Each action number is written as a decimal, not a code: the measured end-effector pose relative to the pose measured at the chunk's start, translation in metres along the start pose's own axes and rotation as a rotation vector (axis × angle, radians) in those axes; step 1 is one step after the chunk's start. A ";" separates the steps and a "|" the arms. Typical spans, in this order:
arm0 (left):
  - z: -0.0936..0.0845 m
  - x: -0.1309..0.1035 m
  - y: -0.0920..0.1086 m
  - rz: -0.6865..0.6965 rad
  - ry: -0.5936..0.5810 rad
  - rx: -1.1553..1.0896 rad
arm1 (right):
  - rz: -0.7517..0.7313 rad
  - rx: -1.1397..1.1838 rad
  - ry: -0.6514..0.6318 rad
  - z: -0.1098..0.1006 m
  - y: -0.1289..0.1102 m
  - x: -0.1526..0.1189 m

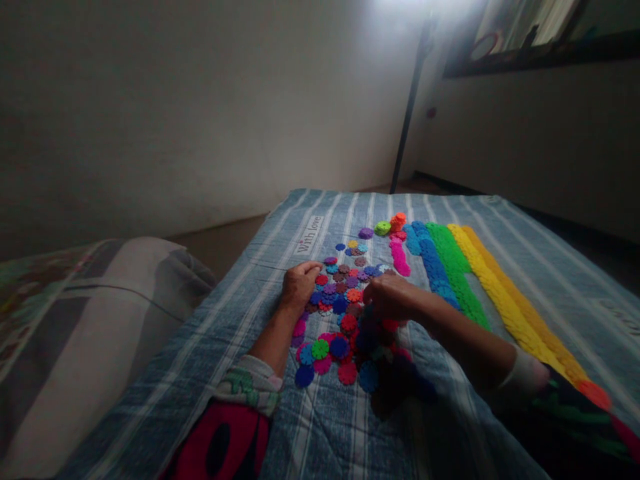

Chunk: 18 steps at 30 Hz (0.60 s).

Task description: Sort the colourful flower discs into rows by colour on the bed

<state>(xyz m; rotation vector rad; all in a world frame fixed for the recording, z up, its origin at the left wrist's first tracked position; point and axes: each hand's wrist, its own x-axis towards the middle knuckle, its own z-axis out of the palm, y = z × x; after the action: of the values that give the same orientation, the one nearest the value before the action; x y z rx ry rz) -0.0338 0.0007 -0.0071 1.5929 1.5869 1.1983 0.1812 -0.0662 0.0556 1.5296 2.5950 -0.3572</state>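
A loose heap of notched plastic discs [340, 305] in many colours lies on the striped cloth between my hands. At the heap's left edge is my left hand [301, 283], its fingers drawn together close to a purple and red disc [331, 261]. Over the right side of the heap, my right hand [389, 297] reaches in palm down with its fingers curled. Whether either hand has a disc between its fingertips is too small or hidden to see. A green disc [321, 349] and a dark blue disc [305, 375] lie nearer to me.
To the right run long rows of discs sorted by colour: blue [435, 263], green [454, 267], yellow [493, 303] and orange [525, 300]. Short pink [399, 257] and lime [383, 228] stacks stand behind. A grey cushion-like shape [125, 333] is at left, a pole [407, 120] behind.
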 end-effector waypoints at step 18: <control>-0.002 0.002 0.003 0.020 0.001 0.056 | 0.050 0.189 0.141 -0.004 0.016 0.005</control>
<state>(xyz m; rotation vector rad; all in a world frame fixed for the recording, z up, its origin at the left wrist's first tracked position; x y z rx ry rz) -0.0351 0.0024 -0.0034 1.6468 1.6217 1.1743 0.1930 -0.0536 0.0559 1.7359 2.6903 -0.5209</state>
